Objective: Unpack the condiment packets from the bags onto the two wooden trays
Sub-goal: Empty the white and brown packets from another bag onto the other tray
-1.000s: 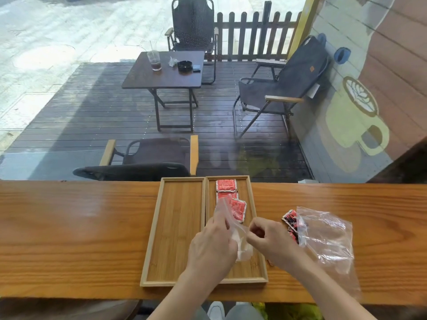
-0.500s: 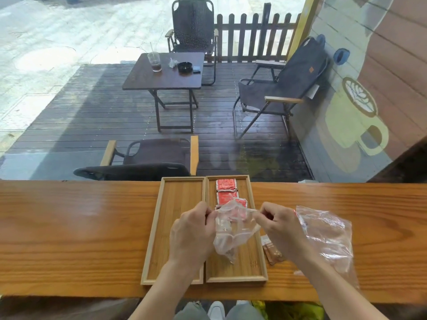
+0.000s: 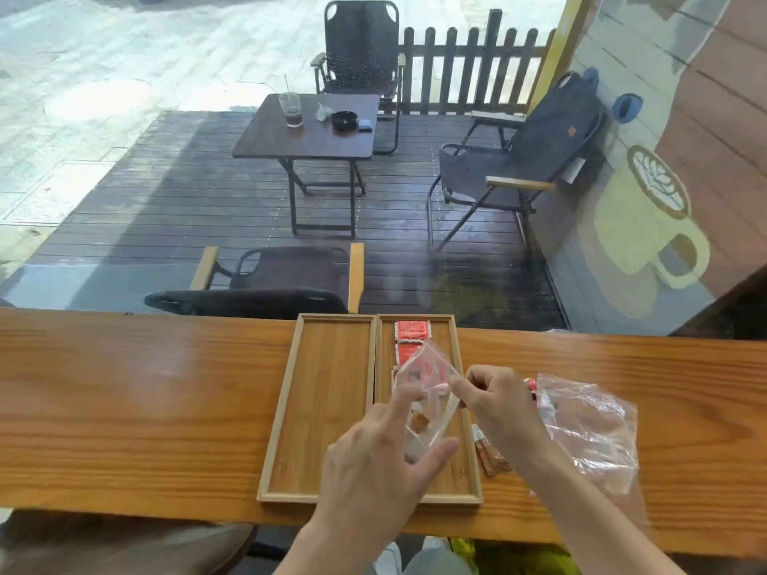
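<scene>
Two bare hands work at lower center of the frame, over a long wooden counter (image 3: 145, 408). Left hand (image 3: 373, 454) is spread wide, fingers apart & blurred, thumb out to the right; its fingertips reach into or against the mouth of a small clear plastic bag (image 3: 427, 388). Whether it grips anything, can't tell. Right hand (image 3: 494, 396), just right of center, is closed in a pinch on the bag's right edge, holding the bag up above the right tray.

Two wooden trays sit side by side at center, long sides touching. Left tray (image 3: 328, 400) shows only bare wood. Right tray (image 3: 469, 450) has red condiment packets (image 3: 411, 330) in its upper end: one flat near the top rim, another just below it, partly behind the raised bag. Something red & something brownish show through the bag's plastic, too blurred to make out.

On the counter right of the trays, near the right wrist: a brown packet (image 3: 492, 454) lying flat, & a second, larger clear bag (image 3: 589, 429), crumpled, w/ a bit of red at its upper-left edge.

Upper half of the frame: a window onto a dark deck w/ folding chairs & a small table (image 3: 307, 136).
</scene>
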{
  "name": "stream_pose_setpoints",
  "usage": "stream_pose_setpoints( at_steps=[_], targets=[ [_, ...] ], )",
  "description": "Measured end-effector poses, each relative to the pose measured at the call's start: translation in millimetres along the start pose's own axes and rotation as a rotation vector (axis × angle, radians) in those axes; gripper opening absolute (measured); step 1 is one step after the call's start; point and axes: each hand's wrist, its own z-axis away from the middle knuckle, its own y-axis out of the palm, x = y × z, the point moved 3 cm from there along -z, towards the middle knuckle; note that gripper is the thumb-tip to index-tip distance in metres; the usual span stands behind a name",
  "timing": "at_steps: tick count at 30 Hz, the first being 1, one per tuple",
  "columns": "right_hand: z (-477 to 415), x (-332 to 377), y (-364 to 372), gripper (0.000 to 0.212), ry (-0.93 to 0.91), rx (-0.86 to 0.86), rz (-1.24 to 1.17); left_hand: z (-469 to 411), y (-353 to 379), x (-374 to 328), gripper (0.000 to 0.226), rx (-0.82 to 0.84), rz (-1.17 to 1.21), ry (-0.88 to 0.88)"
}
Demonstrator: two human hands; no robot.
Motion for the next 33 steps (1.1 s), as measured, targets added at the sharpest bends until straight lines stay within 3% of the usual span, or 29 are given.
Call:
stream_pose_setpoints(
  at_steps=[4, 7, 9, 13, 19, 23, 33],
  targets=[
    [0, 7, -2, 0.019, -0.079, 0.006, 0.037, -3, 7, 9, 0.020, -0.055, -0.062, -0.019],
    [-1, 11, -9, 0.032, -0.167, 0.027, 0.026, 0, 5, 11, 0.017, -0.064, -0.050, 0.010],
    [-2, 16, -11, 0.039, -0.265, 0.053, 0.151, 2, 6, 10, 0.019, -0.026, -0.065, 0.042],
    [-6, 11, -7, 0.025, -0.338, 0.301, 0.467, 5, 9, 13, 0.028, 0.027, -0.081, 0.074],
    [-1, 5, -14, 0.017, -0.265, 0.602, 0.350, 9, 1, 23, 0.026, 0.048, -0.081, 0.118],
    [-5, 3, -17, 0.009, -0.358, 0.499, 0.469, 11, -5, 35, 0.018, 0.019, -0.096, 0.133],
    [0, 15, -15, 0.006, -0.554, 0.227, 0.311, 13, -19, 49, 0.005, -0.156, -0.093, 0.031]
  ],
)
